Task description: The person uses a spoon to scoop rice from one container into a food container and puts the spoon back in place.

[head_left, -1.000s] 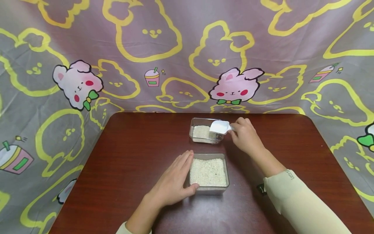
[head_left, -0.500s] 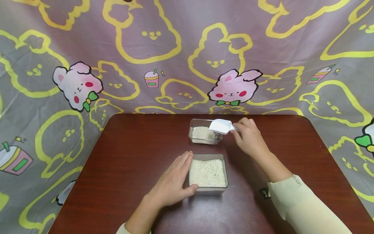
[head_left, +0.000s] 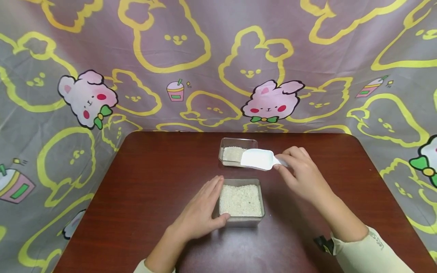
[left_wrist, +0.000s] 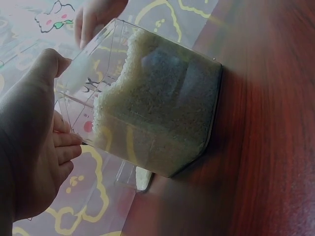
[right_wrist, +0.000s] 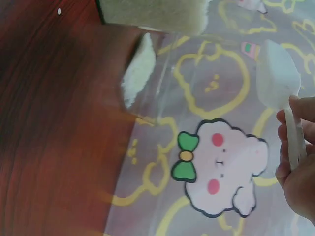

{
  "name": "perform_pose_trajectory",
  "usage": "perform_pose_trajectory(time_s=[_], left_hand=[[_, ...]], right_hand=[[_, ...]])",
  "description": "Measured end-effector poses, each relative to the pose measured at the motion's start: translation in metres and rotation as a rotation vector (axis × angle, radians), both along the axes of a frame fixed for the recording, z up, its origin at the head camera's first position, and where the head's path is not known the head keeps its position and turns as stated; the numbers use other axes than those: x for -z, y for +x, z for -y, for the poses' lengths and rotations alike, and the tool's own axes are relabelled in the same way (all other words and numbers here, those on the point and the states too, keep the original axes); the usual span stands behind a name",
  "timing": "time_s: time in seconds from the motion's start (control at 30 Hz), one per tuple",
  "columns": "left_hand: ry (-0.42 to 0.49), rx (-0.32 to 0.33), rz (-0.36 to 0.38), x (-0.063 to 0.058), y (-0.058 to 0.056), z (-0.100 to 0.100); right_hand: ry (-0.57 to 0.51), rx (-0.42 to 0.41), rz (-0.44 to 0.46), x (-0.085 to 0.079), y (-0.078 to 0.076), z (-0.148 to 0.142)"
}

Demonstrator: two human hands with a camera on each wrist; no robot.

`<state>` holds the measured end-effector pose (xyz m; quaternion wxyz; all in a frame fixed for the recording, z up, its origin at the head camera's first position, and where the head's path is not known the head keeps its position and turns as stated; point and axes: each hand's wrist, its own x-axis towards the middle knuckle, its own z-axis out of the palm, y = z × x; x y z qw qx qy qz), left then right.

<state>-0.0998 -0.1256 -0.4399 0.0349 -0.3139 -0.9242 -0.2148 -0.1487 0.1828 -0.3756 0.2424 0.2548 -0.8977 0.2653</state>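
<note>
My right hand grips a white scoop by its handle. The scoop's bowl, white inside with no rice showing, overlaps the near right corner of a small clear container partly filled with rice. Closer to me stands a larger clear square container, holding rice up near its rim. Along its left side lies my left hand, fingers straight and thumb at the near left corner. In the right wrist view the scoop is held well above the table, thumb along the handle.
Both containers stand on a dark red-brown table, the small one close to the far edge. A patterned cloth hangs behind the table and along its sides. A small dark object shows beside the right sleeve.
My right hand has drawn the scoop back from over the small container, toward me and slightly right. The left hand stays at the larger container.
</note>
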Motion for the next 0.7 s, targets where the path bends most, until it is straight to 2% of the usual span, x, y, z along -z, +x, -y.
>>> perform_pose_trajectory(time_s=[0.17, 0.37, 0.57, 0.7], left_hand=[[0.014, 0.001, 0.013, 0.000, -0.001, 0.000], [0.022, -0.006, 0.034, 0.001, -0.001, 0.000], [0.032, -0.008, 0.044, 0.001, -0.001, -0.001], [0.031, -0.009, 0.041, 0.001, 0.000, -0.001]], right_hand=[[0.024, -0.114, -0.035, -0.007, 0.019, -0.003], [0.143, -0.220, -0.014, -0.007, 0.033, 0.004], [0.277, -0.297, -0.076, -0.006, 0.039, 0.015], [0.376, -0.311, -0.099, -0.012, 0.041, 0.025]])
